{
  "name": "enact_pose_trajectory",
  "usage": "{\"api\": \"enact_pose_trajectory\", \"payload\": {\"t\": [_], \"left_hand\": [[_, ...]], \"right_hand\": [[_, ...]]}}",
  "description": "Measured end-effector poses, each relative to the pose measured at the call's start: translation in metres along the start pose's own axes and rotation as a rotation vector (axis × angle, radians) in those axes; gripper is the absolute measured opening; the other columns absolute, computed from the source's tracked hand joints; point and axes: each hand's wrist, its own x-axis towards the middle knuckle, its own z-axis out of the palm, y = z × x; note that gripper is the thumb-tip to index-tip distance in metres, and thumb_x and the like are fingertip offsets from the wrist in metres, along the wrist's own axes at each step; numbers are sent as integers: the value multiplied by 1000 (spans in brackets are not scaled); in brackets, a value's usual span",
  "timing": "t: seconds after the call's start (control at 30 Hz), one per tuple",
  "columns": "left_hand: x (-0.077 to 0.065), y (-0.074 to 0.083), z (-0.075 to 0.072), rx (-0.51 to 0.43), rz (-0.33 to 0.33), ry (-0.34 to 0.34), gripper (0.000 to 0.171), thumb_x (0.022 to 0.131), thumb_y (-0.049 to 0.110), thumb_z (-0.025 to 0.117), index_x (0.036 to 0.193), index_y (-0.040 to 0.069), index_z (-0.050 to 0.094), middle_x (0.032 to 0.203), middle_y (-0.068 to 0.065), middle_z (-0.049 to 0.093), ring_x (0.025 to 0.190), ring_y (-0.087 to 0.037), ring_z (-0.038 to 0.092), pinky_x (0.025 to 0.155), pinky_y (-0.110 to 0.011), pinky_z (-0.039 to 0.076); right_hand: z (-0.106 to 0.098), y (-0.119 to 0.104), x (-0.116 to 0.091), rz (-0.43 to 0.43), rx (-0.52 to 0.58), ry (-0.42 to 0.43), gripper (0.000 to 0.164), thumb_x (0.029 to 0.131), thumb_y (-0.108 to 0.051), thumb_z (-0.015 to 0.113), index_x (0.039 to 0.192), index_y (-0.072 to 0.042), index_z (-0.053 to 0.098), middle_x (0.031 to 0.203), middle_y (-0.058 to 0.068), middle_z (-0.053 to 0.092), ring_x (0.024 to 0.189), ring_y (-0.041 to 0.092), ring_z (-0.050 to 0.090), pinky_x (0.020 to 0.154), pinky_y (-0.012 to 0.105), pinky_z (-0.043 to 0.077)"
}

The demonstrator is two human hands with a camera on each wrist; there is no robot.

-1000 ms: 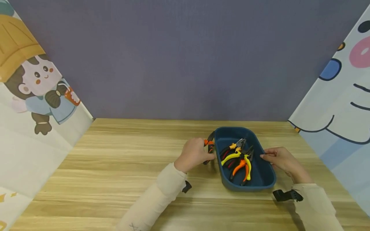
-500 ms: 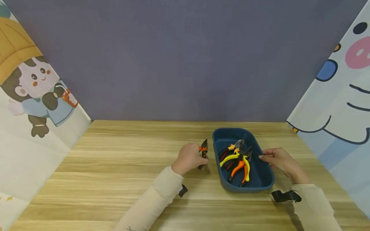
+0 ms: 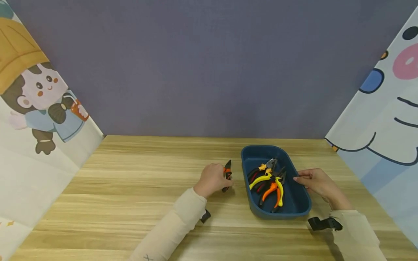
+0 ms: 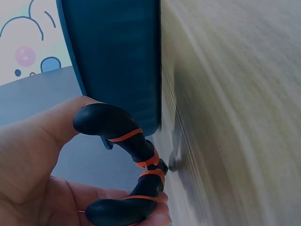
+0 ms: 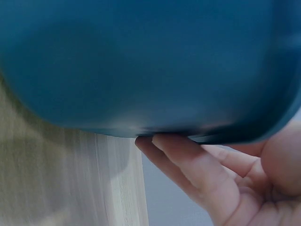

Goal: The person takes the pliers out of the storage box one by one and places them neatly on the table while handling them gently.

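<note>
Left of the bin, my left hand (image 3: pixel 211 180) grips a pair of pliers (image 3: pixel 227 169) with black and orange handles, their dark nose pointing away from me. In the left wrist view, the plier handles (image 4: pixel 120 127) are spread between thumb and fingers, close over the tabletop. My right hand (image 3: pixel 320 185) pinches the right rim of a dark blue plastic bin (image 3: pixel 295 203), thumb at the rim. Seen from the right wrist, the fingers (image 5: pixel 202 172) lie against the bin's outer wall. Inside the bin, several pliers (image 3: pixel 270 188) with yellow, orange and black handles lie in an overlapping pile.
The bin stands on a wood-grain table (image 3: pixel 130 203). A grey panel (image 3: pixel 209 72) rises along the table's back edge. Cartoon-printed panels flank it, one on the left (image 3: pixel 19 174) and one on the right (image 3: pixel 385 134).
My left hand has drawn the black-and-orange pliers leftward, away from the bin's left wall. My right hand stays on the rim, and the bin has kept its place.
</note>
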Motion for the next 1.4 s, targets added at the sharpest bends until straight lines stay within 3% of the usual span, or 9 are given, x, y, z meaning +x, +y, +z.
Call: {"api": "enact_pose_trajectory", "payload": {"t": [0.37,0.83,1.2,1.4], "left_hand": [[0,2,5,16,-10,-9,46,74,32,78,46,15,45,43,8,38,43,-7,33,41,-20,28],[2,12,10,121,-50,-44,47,73,35,78,47,16,44,51,6,39,49,-8,35,43,-20,31],[3,16,16,137,-68,-27,42,69,39,80,51,13,52,59,2,53,55,-12,46,46,-24,38],[3,18,21,142,-75,-44,46,70,40,79,47,14,49,57,2,51,52,-11,46,42,-23,37]], "right_hand": [[1,1,-1,-20,25,1,54,96,-18,54,127,23,40,115,32,60,82,12,65,69,34,56],[1,1,-1,-24,19,5,54,96,-18,54,127,24,40,115,33,60,81,12,65,68,33,55],[2,1,-1,-39,38,13,52,95,-16,54,126,24,41,110,31,63,75,3,63,65,30,55],[1,1,-1,-25,1,17,54,96,-20,54,127,23,42,115,32,60,83,13,65,68,33,55]]}}
